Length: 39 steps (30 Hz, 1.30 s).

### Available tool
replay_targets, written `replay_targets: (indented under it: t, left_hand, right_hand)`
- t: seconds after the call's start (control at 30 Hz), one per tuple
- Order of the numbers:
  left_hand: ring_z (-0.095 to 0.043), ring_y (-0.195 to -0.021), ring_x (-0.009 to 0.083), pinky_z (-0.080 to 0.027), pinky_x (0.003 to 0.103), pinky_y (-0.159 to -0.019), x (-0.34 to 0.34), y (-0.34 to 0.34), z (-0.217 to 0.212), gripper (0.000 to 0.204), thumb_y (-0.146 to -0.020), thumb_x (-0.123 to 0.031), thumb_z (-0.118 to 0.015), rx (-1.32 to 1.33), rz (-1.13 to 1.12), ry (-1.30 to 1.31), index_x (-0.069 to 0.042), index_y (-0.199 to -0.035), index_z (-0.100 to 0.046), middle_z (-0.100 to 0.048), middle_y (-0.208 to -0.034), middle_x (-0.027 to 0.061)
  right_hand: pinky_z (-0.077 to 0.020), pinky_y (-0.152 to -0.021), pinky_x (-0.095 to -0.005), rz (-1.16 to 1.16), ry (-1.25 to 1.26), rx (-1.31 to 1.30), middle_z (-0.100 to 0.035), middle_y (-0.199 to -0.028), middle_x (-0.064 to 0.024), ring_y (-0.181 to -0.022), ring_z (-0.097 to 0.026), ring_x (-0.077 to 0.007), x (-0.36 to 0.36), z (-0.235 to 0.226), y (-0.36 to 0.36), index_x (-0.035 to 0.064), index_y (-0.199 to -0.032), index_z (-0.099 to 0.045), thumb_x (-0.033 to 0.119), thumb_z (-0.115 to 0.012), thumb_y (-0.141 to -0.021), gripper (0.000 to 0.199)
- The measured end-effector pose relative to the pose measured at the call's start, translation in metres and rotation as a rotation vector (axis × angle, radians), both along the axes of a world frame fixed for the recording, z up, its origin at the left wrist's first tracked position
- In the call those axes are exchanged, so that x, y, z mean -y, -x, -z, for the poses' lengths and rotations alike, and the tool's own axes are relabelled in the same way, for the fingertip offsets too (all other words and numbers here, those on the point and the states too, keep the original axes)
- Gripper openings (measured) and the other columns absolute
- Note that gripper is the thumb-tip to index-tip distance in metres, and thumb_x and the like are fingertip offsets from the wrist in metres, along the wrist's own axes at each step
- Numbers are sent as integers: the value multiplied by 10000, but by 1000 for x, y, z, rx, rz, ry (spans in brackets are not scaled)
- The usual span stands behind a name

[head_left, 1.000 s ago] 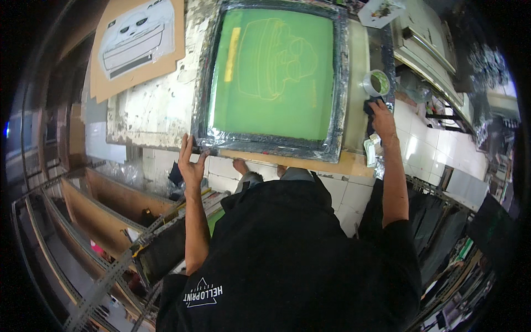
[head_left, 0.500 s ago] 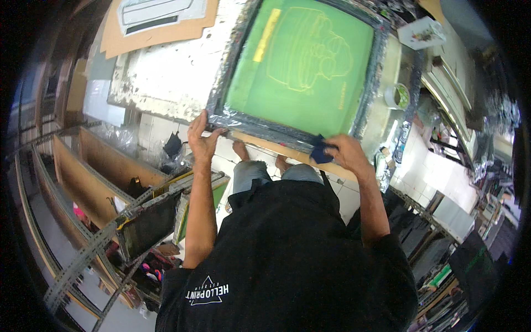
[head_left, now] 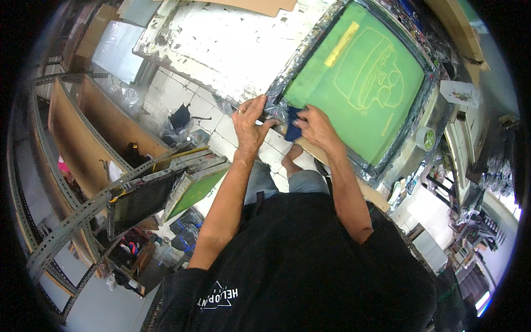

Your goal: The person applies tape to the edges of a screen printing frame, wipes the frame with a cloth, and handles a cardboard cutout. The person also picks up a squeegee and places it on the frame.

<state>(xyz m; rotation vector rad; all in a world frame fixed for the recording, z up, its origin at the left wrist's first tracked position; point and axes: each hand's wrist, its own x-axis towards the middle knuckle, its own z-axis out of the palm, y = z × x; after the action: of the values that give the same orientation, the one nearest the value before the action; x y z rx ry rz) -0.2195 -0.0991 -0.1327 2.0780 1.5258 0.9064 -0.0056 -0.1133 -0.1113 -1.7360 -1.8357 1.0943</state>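
Observation:
A screen-printing screen (head_left: 345,113) with green mesh and a dark, tape-covered frame lies tilted on the table, a yellow outline drawing and a yellow strip showing on its mesh. My left hand (head_left: 251,124) is at the frame's near left corner, fingers stretched and thumb apart, the fingertips against the corner. Close beside it, my right hand (head_left: 316,126) pinches a dark blue cloth (head_left: 293,125) over the frame's near edge. Part of the cloth is hidden under my right fingers.
A paint-spotted white tabletop (head_left: 232,47) extends left of the screen. A small white cup (head_left: 425,138) with green contents stands to the right. At lower left are a metal-edged rack (head_left: 119,188) with brown boards and another green screen (head_left: 196,191).
My right hand has slid the cloth left along the near frame edge, close to my left hand. The view has turned, so the screen appears further right.

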Motion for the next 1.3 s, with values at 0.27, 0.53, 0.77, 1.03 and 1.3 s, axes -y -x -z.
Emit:
replay_targets:
  t: [0.27,0.53,0.77,1.03,1.3]
  left_hand:
    - [-607,-1093,246,-397,397,-864,-2,2,8,715,-596,-108,-847,-21,-14,-22,-137,-1277,-631,-664,-1253,27]
    - [-603,-1080,235,-398,391,-848,2,5,9,756,-543,-188,-885,-7,-49,-24,-152,-1262,-651,-691,-1209,9]
    - [-599,-1067,246,-404,401,-832,-2,3,11,743,-544,-196,-884,0,-29,-65,-133,-1247,-651,-688,-1212,16]
    - [-594,-1070,242,-400,413,-868,4,1,12,771,-549,-186,-881,21,-65,-14,-148,-1278,-633,-676,-1233,7]
    - [-590,-1091,262,-391,414,-899,3,0,11,687,-657,-76,-803,5,-57,-27,-140,-1312,-605,-662,-1258,31]
  right_hand:
    - [-438,-772,-511,26,-50,50,-570,-885,-270,-849,-571,-459,-17,-3,31,-45,-848,-661,182,-678,-836,228]
    - [-478,-819,-497,-76,407,480,-609,-930,-247,-927,-595,-425,127,-46,-149,-4,-855,-679,224,-737,-798,242]
    - [-482,-814,-494,-292,529,649,-642,-931,-246,-932,-624,-426,135,-64,-176,-37,-878,-692,157,-774,-745,250]
    - [-461,-850,-486,-158,165,136,-621,-921,-313,-972,-596,-465,53,-12,-89,-71,-956,-700,188,-678,-789,309]
    - [-462,-760,-528,98,-11,29,-622,-731,-299,-819,-606,-482,-39,-14,60,-60,-774,-688,169,-698,-793,230]
